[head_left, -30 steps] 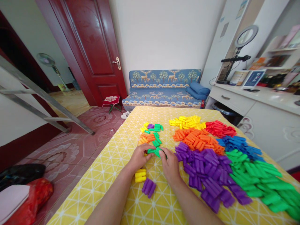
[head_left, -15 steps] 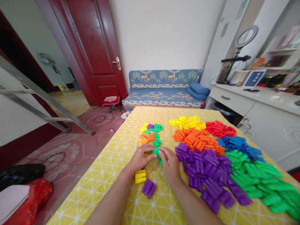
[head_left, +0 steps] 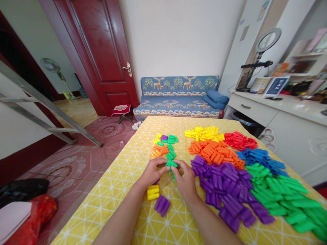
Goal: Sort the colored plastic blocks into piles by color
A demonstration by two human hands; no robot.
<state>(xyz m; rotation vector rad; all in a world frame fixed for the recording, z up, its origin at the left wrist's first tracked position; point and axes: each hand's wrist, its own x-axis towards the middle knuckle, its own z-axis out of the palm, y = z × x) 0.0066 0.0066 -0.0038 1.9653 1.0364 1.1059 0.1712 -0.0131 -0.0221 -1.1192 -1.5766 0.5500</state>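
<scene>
Between my two hands is a green plastic tube block (head_left: 171, 163), pinched at its left end by my left hand (head_left: 154, 172) and at its right end by my right hand (head_left: 185, 175). More green blocks (head_left: 171, 154) lie in a line just beyond it, and another shows partly under my right fingers. Orange blocks (head_left: 160, 150) lie beyond my left hand. Nearer to me are a yellow block (head_left: 153, 192) and a purple block (head_left: 162, 205); a further purple piece is mostly hidden by my left hand. Yellow, purple and green blocks (head_left: 171, 139) form a small cluster farther off.
To the right spread heaps of purple (head_left: 224, 183), orange (head_left: 214, 151), yellow (head_left: 204, 133), red (head_left: 240, 140), blue (head_left: 260, 160) and green blocks (head_left: 286, 194). They lie on a yellow patterned tablecloth (head_left: 112, 200). A blue sofa (head_left: 176, 98) stands behind the table.
The green block between my fingers has turned a little and now lies more level, with more of its top showing. Both hands stay almost in place.
</scene>
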